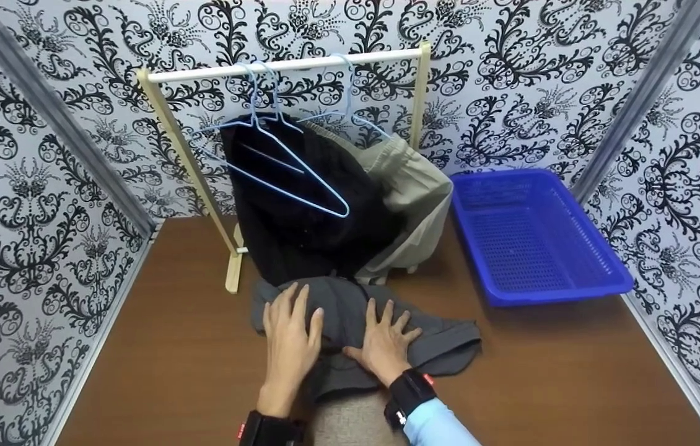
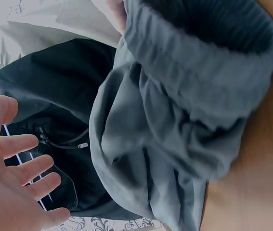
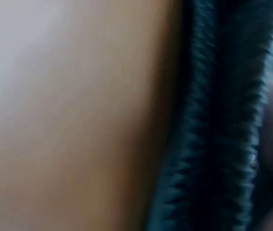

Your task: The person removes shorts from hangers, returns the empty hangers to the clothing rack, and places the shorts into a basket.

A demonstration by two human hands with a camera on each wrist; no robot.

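Grey elastic-waist pants (image 1: 337, 310) lie bunched on the brown table, below the hanging clothes. Their gathered waistband (image 2: 199, 72) gapes open in the left wrist view. Over their left part is my left hand (image 1: 291, 341), fingers spread and holding nothing; the left wrist view shows these fingers (image 2: 35, 166) apart from the cloth. My right hand (image 1: 384, 344) rests on the middle of the pants with its fingers spread. In the right wrist view the ribbed cloth (image 3: 223, 125) is close and blurred, with most of that hand hidden.
Behind the pants stands a wooden rack (image 1: 189, 164) with a white rail. Light blue hangers (image 1: 300, 167) hang from it, along with a black garment (image 1: 319, 229) and beige pants (image 1: 418, 186). A blue plastic basket (image 1: 557, 294) sits at the right. Patterned walls enclose the table (image 1: 170, 371).
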